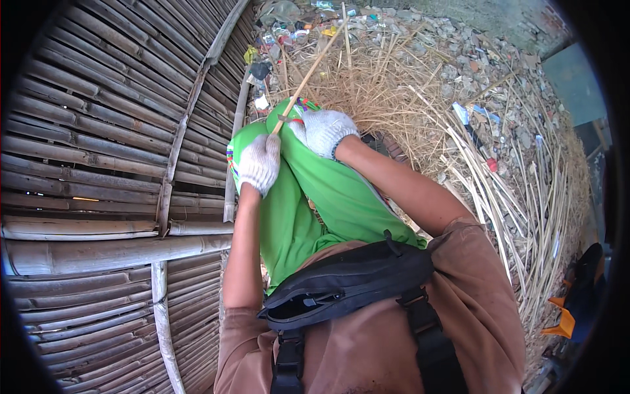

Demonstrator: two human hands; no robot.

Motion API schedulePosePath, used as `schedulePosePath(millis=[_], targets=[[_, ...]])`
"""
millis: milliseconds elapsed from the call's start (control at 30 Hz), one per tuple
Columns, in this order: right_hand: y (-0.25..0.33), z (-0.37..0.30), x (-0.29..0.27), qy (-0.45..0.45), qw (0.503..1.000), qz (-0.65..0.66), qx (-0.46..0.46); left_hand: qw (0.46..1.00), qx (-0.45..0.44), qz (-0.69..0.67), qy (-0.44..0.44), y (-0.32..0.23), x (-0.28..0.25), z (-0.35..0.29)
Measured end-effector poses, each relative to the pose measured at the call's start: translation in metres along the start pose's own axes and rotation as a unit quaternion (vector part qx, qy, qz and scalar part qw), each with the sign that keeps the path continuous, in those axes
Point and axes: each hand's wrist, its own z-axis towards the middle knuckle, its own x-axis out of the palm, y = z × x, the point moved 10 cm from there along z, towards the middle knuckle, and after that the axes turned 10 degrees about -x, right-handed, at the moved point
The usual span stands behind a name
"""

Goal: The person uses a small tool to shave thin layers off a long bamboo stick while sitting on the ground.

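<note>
A thin bamboo strip (314, 69) slants up and away from my knees toward the rubble. My left hand (260, 163), in a white knitted glove, is closed around its near end. In the same kind of glove, my right hand (325, 131) is closed on a knife; its short dark blade (289, 119) lies across the strip just beyond my left hand. The knife's handle is mostly hidden by the glove. Both hands rest over my knees in green trousers (335, 190).
A bamboo slat wall (98, 151) stands close on the left. Dry shavings (367, 92) and rubble with litter (472, 65) cover the ground ahead. Long pale split strips (499, 197) lie to the right, near a dark and orange object (567, 315). A black bag (354, 279) hangs at my chest.
</note>
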Motion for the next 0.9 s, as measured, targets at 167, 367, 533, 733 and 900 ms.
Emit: schedulePosePath(millis=[167, 367, 533, 733, 900], targets=[[-0.009, -0.002, 0.002, 0.004, 1.0, 0.012, 0.025, 0.997, 0.043, 0.063, -0.007, -0.025, 0.015, 0.037], [-0.012, -0.006, 0.002, 0.027, 0.999, 0.024, 0.038, 0.996, 0.035, 0.076, -0.041, -0.012, -0.012, -0.024], [-0.013, -0.001, 0.004, 0.024, 0.999, 0.021, 0.038, 0.996, 0.054, 0.038, -0.06, -0.007, -0.073, -0.106], [-0.007, -0.001, 0.0, 0.005, 0.999, 0.024, 0.022, 0.994, -0.02, 0.092, -0.052, 0.01, -0.127, -0.203], [-0.002, -0.005, 0.001, 0.015, 0.999, 0.017, 0.025, 0.994, -0.038, 0.087, -0.056, 0.013, -0.148, -0.244]])
